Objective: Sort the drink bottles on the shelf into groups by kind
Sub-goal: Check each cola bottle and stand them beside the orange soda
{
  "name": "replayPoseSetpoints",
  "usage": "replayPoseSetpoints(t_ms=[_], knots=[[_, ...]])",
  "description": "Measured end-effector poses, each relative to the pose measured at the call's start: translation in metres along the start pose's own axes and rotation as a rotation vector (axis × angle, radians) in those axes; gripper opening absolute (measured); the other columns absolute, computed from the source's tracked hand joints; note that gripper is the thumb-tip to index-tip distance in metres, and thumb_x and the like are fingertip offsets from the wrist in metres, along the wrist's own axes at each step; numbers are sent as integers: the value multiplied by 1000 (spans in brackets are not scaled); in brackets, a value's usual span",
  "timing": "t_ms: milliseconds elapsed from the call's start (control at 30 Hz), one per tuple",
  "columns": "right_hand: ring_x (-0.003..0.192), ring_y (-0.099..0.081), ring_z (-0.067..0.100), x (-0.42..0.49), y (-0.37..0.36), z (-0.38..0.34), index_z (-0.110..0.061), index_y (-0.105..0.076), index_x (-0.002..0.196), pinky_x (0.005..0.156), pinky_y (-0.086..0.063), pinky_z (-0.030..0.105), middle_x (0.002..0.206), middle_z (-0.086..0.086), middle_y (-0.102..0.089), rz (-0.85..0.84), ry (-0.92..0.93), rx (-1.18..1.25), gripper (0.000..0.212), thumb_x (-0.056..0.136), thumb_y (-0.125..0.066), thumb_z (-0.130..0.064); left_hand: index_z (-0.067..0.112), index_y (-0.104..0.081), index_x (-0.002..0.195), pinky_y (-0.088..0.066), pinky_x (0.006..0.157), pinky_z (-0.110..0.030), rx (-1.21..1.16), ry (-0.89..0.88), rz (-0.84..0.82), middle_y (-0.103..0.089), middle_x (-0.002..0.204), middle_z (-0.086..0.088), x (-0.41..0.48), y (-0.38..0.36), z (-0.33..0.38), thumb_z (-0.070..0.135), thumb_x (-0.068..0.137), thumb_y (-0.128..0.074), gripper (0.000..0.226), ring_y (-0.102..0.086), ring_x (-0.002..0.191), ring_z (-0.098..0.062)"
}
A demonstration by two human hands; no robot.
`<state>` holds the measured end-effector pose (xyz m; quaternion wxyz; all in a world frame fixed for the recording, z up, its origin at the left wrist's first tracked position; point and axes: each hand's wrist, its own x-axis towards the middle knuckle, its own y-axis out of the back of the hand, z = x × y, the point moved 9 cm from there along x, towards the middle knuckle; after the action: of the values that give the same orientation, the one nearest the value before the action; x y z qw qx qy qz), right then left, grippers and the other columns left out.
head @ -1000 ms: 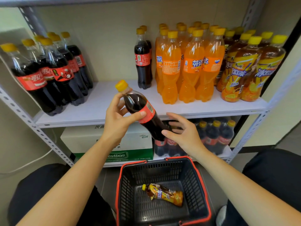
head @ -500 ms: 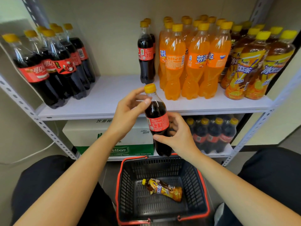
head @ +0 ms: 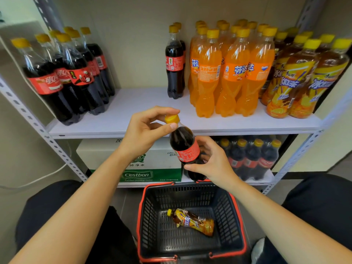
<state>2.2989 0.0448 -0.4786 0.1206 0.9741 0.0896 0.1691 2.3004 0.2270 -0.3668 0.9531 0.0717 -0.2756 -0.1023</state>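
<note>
A cola bottle [head: 185,147] with a yellow cap and red label stands nearly upright in front of the white shelf [head: 133,115]. My left hand [head: 146,132] pinches its neck just under the cap. My right hand [head: 211,162] grips its lower body from the right. On the shelf, several cola bottles [head: 66,77] stand at the left, two more cola bottles [head: 174,63] in the middle, several orange soda bottles [head: 228,73] next to them, and iced tea bottles [head: 301,79] at the right.
A black basket with red rim [head: 140,221] sits on the floor below my hands, with one iced tea bottle [head: 192,221] lying in it. The lower shelf holds a water carton [head: 152,164] and several cola bottles [head: 251,159]. My knees flank the basket.
The cola bottle went from tilted to nearly upright. My left hand slid up from its body to the neck under the cap, and my right hand closed round its lower part.
</note>
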Motion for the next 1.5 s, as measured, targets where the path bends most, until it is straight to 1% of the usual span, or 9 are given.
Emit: replayPoseSetpoints(t_ms=[133,300,533,700,900,1067,1167,1333,1500], knots=[[116,-66,10,0,1,0,-38,-59,123,97,-54,25,120,-14,-69,2,17,-36,68,70,-94,-15,28,-80,96,-60,80,-31,-37,36,118,-77,96,-2,-3,8,-4,9,85,-79,22,-72,86,-18],[118,-63,7,2,5,2,-29,-60,130,102,-53,35,125,-14,-68,10,3,-71,71,69,-95,-18,11,-78,105,-60,83,-34,-40,0,157,-77,106,-9,-5,11,-4,6,87,-78,19,-74,92,-27],[117,-66,8,8,15,-6,-31,-62,131,96,-53,26,123,-10,-72,21,13,-12,71,70,-94,-13,25,-74,117,-57,97,-47,-215,36,219,-75,118,-10,-5,8,-18,12,82,-81,38,-71,109,-34],[114,-69,11,8,19,-8,-40,-66,126,92,-54,21,121,-10,-74,23,-44,157,62,74,-90,-16,23,-51,146,-54,103,-38,-149,144,36,-64,140,-3,-6,-13,-34,15,90,-77,62,-64,125,-25],[114,-71,20,12,19,-9,-35,-70,124,92,-58,30,121,0,-75,27,-132,388,54,74,-90,-24,29,-38,155,-56,102,-44,-8,387,-222,-65,137,0,-30,-45,-68,17,86,-81,82,-70,115,-21],[104,-73,29,14,23,-8,-14,-62,118,96,-57,54,107,9,-76,150,-201,450,58,68,-88,-30,38,-27,159,-55,102,-49,-58,448,-206,-67,133,-1,-39,-53,-76,25,82,-84,96,-71,112,-24],[106,-73,30,13,19,-13,-13,-62,118,93,-59,49,109,11,-76,142,-214,483,52,72,-82,-26,50,-24,157,-58,95,-40,-131,430,-217,-66,135,1,-41,-59,-73,23,86,-81,95,-72,111,-27],[116,-69,27,16,13,-18,-10,-65,123,95,-58,43,121,12,-72,99,-210,553,39,87,-68,-25,34,-30,159,-59,95,-40,-210,422,-108,-64,136,-12,-36,-50,-74,4,90,-75,88,-69,117,-27],[117,-68,17,18,26,-29,-17,-68,125,96,-54,27,124,2,-73,60,-90,308,32,95,-69,-7,31,-37,155,-59,90,-53,-345,480,37,-69,129,-16,-31,-33,-80,17,84,-79,84,-68,118,-33]])
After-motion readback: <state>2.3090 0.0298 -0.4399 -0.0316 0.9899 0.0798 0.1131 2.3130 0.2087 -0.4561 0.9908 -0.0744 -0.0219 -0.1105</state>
